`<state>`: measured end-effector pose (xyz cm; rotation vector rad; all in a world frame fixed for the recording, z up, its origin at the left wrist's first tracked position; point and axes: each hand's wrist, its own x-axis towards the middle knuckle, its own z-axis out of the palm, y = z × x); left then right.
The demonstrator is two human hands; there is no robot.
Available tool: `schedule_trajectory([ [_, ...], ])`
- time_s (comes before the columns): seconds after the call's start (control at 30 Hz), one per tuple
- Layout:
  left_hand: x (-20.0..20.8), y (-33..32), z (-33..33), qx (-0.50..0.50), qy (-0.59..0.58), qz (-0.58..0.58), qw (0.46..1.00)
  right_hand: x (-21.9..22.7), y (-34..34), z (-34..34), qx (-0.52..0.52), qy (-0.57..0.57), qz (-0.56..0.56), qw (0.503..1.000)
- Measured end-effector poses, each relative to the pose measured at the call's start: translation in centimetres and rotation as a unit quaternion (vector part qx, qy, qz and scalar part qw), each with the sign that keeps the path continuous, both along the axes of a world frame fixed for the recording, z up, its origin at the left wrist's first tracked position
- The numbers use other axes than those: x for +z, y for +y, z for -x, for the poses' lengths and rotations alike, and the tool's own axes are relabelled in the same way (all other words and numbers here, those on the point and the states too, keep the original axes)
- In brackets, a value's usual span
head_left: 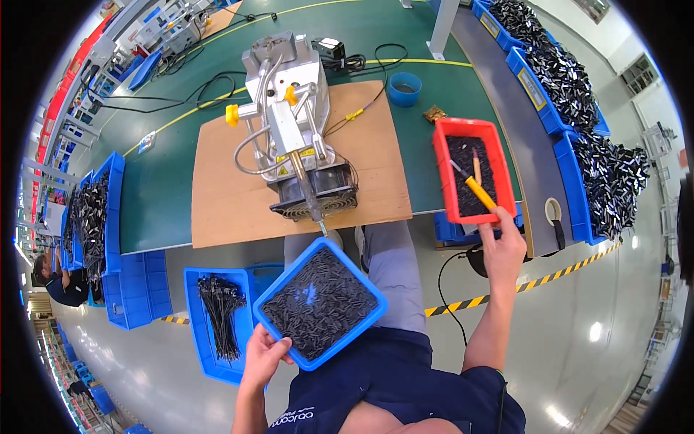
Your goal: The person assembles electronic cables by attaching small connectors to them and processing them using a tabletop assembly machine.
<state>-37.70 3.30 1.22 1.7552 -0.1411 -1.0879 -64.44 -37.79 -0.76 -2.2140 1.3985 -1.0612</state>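
My left hand (267, 357) grips the lower-left rim of a blue square tray (354, 346), thumb over the edge. Small black tube pieces (318, 300) fill the tray, with a patch of its blue bottom showing. It is held over my lap, below the front of a metal machine with a fan (318, 199). On the right, my right hand (502, 249) pinches the near rim of a red bin (442, 177) at the table's edge. Inside the bin are black pieces, a yellow-handled tool (479, 193) and a thin tan stick (476, 166). My fingertips lie close to the yellow handle's end.
The machine stands on a cardboard sheet (224, 181) on the green table. A blue cup (405, 90) is behind the red bin. Blue bins of black tubes (614, 188) line the right; others (108, 217) stand left. A blue bin holds black cables (220, 318) beside my lap.
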Motion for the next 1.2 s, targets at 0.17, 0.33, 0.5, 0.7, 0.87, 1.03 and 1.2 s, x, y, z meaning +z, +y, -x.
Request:
schedule_trajectory([
  [0.17, -0.1, -3.0, 1.9, -0.046, 0.043, 0.036, 0.997, 1.0, 0.2, -0.5, -0.047, -0.014, -0.043, 0.998],
  [0.33, -0.9, -7.8, 4.7, -0.073, 0.075, 0.115, 0.988, -2.3, 2.9, 2.5, 0.008, -0.193, -0.13, 0.973],
  [0.5, -2.3, -12.2, 6.0, -0.08, 0.093, 0.179, 0.976, -3.8, 6.6, 3.7, 0.028, -0.307, -0.28, 0.909],
  [0.7, -3.9, -14.5, 7.5, -0.067, 0.116, 0.187, 0.973, -4.6, 10.1, 3.8, 0.135, -0.339, -0.4, 0.841],
  [0.87, -4.4, -15.5, 9.9, -0.01, 0.164, 0.204, 0.965, -5.2, 11.2, 1.8, 0.164, -0.354, -0.4, 0.829],
  [1.03, -4.7, -16.0, 11.1, 0.006, 0.232, 0.207, 0.95, -3.9, 10.0, 0.1, 0.161, -0.342, -0.375, 0.847],
  [1.2, -4.1, -17.6, 12.3, 0.016, 0.28, 0.216, 0.935, -2.9, 8.4, -1.2, 0.126, -0.327, -0.38, 0.856],
])
